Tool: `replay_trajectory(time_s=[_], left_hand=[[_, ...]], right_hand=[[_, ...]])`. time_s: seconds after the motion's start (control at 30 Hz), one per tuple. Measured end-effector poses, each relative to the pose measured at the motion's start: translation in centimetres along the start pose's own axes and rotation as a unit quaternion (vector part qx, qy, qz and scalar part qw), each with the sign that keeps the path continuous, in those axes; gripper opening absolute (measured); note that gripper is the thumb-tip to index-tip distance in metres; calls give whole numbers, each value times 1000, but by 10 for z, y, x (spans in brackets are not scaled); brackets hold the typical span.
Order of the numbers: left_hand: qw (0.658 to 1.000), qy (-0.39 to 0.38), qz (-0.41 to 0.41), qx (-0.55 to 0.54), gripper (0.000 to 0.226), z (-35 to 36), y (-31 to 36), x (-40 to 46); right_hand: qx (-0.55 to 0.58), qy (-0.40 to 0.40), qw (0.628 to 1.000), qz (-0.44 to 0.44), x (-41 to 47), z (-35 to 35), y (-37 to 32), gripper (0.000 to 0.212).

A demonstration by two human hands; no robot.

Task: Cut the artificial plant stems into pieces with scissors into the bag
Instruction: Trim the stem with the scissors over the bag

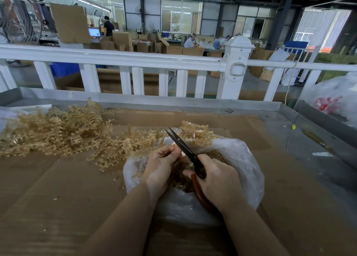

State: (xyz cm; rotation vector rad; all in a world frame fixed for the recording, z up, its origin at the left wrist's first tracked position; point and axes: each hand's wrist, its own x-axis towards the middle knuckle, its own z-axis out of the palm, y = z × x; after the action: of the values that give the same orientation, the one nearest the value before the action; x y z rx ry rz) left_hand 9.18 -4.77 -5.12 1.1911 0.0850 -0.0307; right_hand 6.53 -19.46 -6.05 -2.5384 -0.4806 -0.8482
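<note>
Right hand (218,180) grips scissors (185,149) over the bag (241,159); left hand (160,166) fingers pinch a stem (163,139); stems (58,130) heaped at the desk's (58,188) left edge.

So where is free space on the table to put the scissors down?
Bare cardboard lies near-left of the bag, below the stem pile. More lies right of the bag. Crowded: the pile and the bag under both hands.

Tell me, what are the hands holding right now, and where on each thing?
The right hand grips the scissors by their reddish handles. The left hand pinches a tan stem piece near the blades, over the bag.
</note>
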Motion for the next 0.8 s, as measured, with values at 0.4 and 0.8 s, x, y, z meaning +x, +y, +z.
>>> replay_trajectory(time_s=[0.4, 0.8], left_hand=[[995, -10, 38, 94, 17, 2, 0, -2], [999, -9, 28, 37, 25, -1, -1, 2]], right_hand=[[11, -4, 1000, 14, 1, -3, -4, 40], [2, 6, 1000, 30, -1, -4, -3, 31]])
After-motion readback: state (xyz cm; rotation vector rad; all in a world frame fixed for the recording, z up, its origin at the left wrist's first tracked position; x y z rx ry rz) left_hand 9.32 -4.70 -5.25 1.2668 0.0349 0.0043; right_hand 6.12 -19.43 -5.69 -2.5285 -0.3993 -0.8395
